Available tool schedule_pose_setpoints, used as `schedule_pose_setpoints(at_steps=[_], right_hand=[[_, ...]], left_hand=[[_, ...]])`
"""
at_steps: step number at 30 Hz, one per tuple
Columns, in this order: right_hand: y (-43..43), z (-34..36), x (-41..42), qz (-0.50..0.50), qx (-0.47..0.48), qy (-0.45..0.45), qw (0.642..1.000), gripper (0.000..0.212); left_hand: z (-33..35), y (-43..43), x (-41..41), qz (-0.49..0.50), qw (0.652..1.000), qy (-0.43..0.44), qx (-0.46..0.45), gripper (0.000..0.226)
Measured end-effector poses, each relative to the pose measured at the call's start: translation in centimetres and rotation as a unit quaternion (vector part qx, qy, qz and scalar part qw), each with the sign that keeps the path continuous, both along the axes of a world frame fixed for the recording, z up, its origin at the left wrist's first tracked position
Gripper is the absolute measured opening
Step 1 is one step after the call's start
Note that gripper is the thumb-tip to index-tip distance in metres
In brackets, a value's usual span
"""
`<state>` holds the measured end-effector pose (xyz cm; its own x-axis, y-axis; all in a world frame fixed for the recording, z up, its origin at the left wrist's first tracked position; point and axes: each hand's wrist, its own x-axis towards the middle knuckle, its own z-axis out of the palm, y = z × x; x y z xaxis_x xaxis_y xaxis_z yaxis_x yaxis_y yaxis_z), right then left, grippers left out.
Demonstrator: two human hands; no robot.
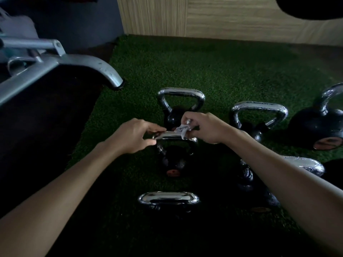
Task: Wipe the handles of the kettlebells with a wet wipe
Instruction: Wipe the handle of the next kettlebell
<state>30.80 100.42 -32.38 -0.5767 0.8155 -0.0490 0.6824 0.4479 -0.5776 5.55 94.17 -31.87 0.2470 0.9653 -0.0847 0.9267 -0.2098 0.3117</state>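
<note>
Mid-wipe on the middle kettlebell's handle (pixel 173 136), bell upright on the green turf (pixel 222 71). Gripping the wet wipe (pixel 182 129) bunched in the right hand (pixel 206 127), fingers curled round it, pressed to the handle's right end. Pinching with the left hand (pixel 132 135) at the handle's left corner, thumb against fingertips. Apparently on the wipe's stretched-out end, though too dim to be sure against the chrome.

More bells close by: rear kettlebell (pixel 181 93) just behind, right kettlebell (pixel 259 110) beside it, tipped kettlebell (pixel 319 127) far right, near handle (pixel 168 198) in front, one more handle partly hidden under the right forearm. Grey bench frame (pixel 55 62) off to the left.

Risks, as a judgement:
- Thin wipe stretched between two pinches, so likely to tear or slip out of the left pinch if pulled hard.
- Bunched at one end only, so easy to miss the underside and the corner curves.
- Could rock the bell if dragged sideways. Tight packing too, so knuckles or forearm liable to knock a neighbour.
- Hard to tell cleaned handles from uncleaned in this light — easy to skip one.
</note>
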Motion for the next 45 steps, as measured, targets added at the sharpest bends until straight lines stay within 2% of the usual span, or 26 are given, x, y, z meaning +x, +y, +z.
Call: schedule_pose_setpoints(at_steps=[4, 7, 17, 19, 21, 23, 26, 30, 33, 35, 37, 40, 41, 45], right_hand=[[-2.1, -0.6, -0.4, -0.039, 0.042, -0.008, 0.998, 0.024], [-3.1, -0.8, -0.2, -0.063, 0.052, -0.006, 0.997, 0.026], [-3.8, -1.2, -0.3, -0.074, 0.114, -0.041, 0.99, 0.026], [-3.6, -1.3, -0.1, -0.072, 0.091, -0.024, 0.993, 0.027], [-3.1, -1.0, 0.3, -0.059, 0.028, 0.014, 0.998, 0.028], [-2.0, 0.1, 1.2, -0.057, -0.008, 0.01, 0.998, 0.023], [0.3, 2.8, 2.7, -0.071, 0.017, -0.035, 0.997, 0.021], [4.0, 6.5, 3.4, -0.082, 0.058, -0.084, 0.991, 0.024], [7.1, 8.3, 2.4, -0.105, 0.104, -0.043, 0.988, 0.019], [9.0, 8.5, 1.1, -0.133, 0.119, -0.01, 0.984, 0.012], [10.9, 7.7, -0.5, -0.165, 0.089, 0.032, 0.982, 0.007], [13.1, 5.8, -2.5, -0.199, -0.013, 0.114, 0.973, 0.009], [13.4, 5.5, -2.9, -0.197, -0.019, 0.106, 0.974, 0.01], [13.6, 3.5, -3.3, -0.207, 0.063, 0.056, 0.975, 0.016]], left_hand=[[-1.0, 0.5, -0.9, -0.028, 0.998, -0.056, -0.021, 0.053], [-1.9, 0.0, -1.1, -0.026, 0.996, -0.089, -0.004, 0.051], [-4.1, -1.3, -1.0, -0.014, 0.994, -0.097, 0.05, 0.045], [-3.7, -1.6, -0.9, -0.016, 0.994, -0.097, 0.048, 0.045], [-3.0, -1.5, -1.1, -0.028, 0.994, -0.104, 0.019, 0.048], [-1.6, -1.0, -1.7, -0.048, 0.994, -0.103, -0.008, 0.055], [2.2, 1.1, -2.5, -0.055, 0.996, -0.064, -0.017, 0.045], [8.4, 6.8, -1.3, -0.081, 0.991, 0.11, -0.004, 0.029], [12.0, 12.6, 0.4, -0.105, 0.967, 0.233, -0.002, 0.029], [13.1, 16.5, 1.1, -0.075, 0.96, 0.27, -0.014, 0.032], [12.9, 19.6, 1.5, -0.027, 0.969, 0.241, -0.035, 0.038], [10.8, 22.4, 0.9, 0.017, 0.99, 0.114, -0.085, 0.042], [9.7, 23.0, 0.2, 0.027, 0.991, 0.075, -0.11, 0.041], [4.7, 24.4, -2.3, 0.093, 0.984, -0.073, -0.134, 0.021]])
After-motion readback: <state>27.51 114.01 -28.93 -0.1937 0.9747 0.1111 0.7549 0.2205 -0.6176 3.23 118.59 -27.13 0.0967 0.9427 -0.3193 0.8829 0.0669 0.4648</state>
